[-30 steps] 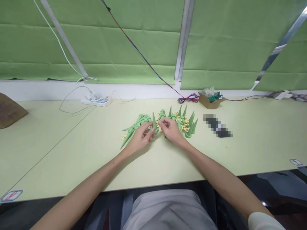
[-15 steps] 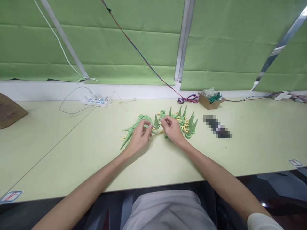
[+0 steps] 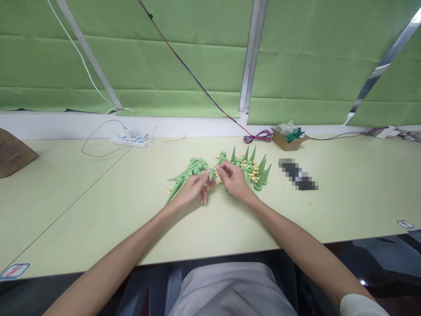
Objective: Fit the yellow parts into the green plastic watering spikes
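My left hand (image 3: 196, 186) holds a green cone-shaped piece (image 3: 212, 174) between thumb and fingers. Close to its right, my right hand (image 3: 233, 177) is pinched at a small yellow piece (image 3: 216, 167) beside the green one. Whether the two pieces touch is too small to tell. Left of my hands lies a pile of green spikes (image 3: 192, 166), partly covered by my left hand. Behind and right of my right hand are more green spikes (image 3: 262, 169), several pointing up, mixed with small yellow pieces (image 3: 254, 175).
A power strip (image 3: 133, 139) with white cables lies at the table's (image 3: 184, 237) back left. A cardboard box (image 3: 287, 141) and coiled red-blue wire (image 3: 258, 136) are at the back. At right lies a pixelated dark item (image 3: 298, 174); a brown object (image 3: 15, 153) is far left.
The green piece, upright before, now points down in my left hand. My left hand has turned and moved slightly right. My right hand has shifted slightly left.
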A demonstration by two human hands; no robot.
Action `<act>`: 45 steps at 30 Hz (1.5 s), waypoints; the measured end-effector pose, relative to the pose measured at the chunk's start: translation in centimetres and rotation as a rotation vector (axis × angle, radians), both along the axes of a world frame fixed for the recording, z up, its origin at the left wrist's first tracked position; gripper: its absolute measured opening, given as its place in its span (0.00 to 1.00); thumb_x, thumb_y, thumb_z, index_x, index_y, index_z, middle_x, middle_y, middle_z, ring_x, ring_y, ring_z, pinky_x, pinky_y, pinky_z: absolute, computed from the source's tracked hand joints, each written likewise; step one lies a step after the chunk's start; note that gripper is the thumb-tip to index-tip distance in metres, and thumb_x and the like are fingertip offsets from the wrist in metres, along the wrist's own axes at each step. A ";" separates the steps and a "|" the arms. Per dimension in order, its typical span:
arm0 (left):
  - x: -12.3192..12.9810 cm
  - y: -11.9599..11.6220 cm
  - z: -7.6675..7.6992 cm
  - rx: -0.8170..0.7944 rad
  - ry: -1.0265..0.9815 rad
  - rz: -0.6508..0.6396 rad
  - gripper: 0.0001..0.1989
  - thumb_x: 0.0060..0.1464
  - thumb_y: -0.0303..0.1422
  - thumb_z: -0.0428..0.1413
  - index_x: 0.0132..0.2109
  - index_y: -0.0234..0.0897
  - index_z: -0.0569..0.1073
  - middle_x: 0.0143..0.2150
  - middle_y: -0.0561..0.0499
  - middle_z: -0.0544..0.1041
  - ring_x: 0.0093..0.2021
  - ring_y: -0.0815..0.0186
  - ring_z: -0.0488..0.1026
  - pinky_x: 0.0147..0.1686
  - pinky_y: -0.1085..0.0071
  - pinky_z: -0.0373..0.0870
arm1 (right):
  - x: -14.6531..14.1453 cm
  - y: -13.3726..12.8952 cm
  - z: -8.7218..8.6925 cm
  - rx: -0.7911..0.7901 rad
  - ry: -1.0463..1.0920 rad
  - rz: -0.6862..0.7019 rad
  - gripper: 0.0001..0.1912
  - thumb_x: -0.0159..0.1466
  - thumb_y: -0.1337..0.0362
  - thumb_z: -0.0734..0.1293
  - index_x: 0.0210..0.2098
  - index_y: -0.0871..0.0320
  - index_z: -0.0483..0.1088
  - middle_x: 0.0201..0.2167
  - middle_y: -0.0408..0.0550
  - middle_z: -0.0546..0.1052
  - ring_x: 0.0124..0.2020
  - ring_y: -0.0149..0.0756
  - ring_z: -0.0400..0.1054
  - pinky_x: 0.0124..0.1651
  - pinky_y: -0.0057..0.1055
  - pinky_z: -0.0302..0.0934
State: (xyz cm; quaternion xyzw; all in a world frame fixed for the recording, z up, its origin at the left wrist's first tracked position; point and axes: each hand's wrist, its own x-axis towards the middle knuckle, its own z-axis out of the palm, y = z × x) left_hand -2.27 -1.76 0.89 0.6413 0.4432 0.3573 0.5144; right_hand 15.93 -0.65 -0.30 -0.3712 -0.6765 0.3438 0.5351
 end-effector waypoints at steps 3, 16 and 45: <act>0.0 -0.2 -0.1 0.055 0.040 -0.017 0.29 0.63 0.60 0.51 0.34 0.38 0.73 0.20 0.51 0.73 0.16 0.66 0.69 0.21 0.68 0.69 | 0.0 0.1 -0.1 -0.003 -0.007 -0.017 0.18 0.70 0.49 0.63 0.30 0.54 0.64 0.22 0.39 0.62 0.24 0.32 0.55 0.29 0.32 0.50; 0.2 -1.0 0.4 0.325 0.219 0.099 0.15 0.62 0.46 0.57 0.34 0.40 0.69 0.20 0.56 0.69 0.21 0.66 0.67 0.23 0.70 0.60 | 0.0 0.1 0.2 0.011 -0.024 -0.043 0.18 0.68 0.50 0.63 0.27 0.54 0.62 0.22 0.40 0.61 0.24 0.31 0.53 0.29 0.31 0.48; 0.4 0.1 -0.2 -0.043 -0.143 0.052 0.33 0.64 0.60 0.49 0.29 0.35 0.74 0.28 0.46 0.74 0.25 0.65 0.73 0.23 0.69 0.68 | -0.2 0.0 -0.3 0.045 0.025 -0.053 0.16 0.71 0.52 0.62 0.31 0.55 0.66 0.22 0.40 0.64 0.24 0.31 0.58 0.28 0.31 0.52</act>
